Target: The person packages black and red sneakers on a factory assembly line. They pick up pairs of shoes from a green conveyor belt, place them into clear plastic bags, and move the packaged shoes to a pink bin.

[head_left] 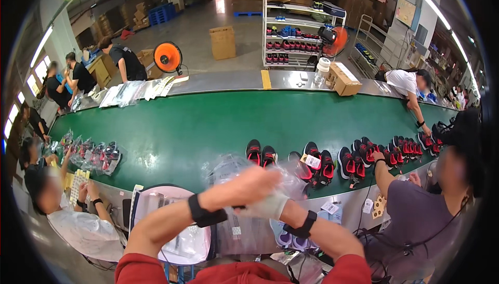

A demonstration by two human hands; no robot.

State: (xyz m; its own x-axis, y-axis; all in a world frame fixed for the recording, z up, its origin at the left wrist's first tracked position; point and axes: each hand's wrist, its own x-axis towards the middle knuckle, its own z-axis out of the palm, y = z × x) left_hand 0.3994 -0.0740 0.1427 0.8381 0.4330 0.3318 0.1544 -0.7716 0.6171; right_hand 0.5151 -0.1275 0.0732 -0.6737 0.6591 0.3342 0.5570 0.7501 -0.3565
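My left hand [247, 186] reaches across to the right, smeared by motion, over my right hand [267, 206]. The right hand looks pale, as if gloved or covered by plastic; its fingers are mostly hidden. Clear plastic bags [226, 167] lie around and under both hands, and whether either hand grips one is not visible. Just beyond stands a pair of black and red sneakers [253, 151] on the green belt. Another black and red pair with a white tag [312, 161] is to the right. Lilac shoes [283, 237] sit beneath my right forearm.
The green conveyor belt [197, 117] runs across, with bagged shoes [99, 154] on the left and rows of sneakers [397, 149] on the right. Co-workers sit close on both sides. A white-lined tub [171, 201] holds plastic bags. A carton [343, 79] stands on the far ledge.
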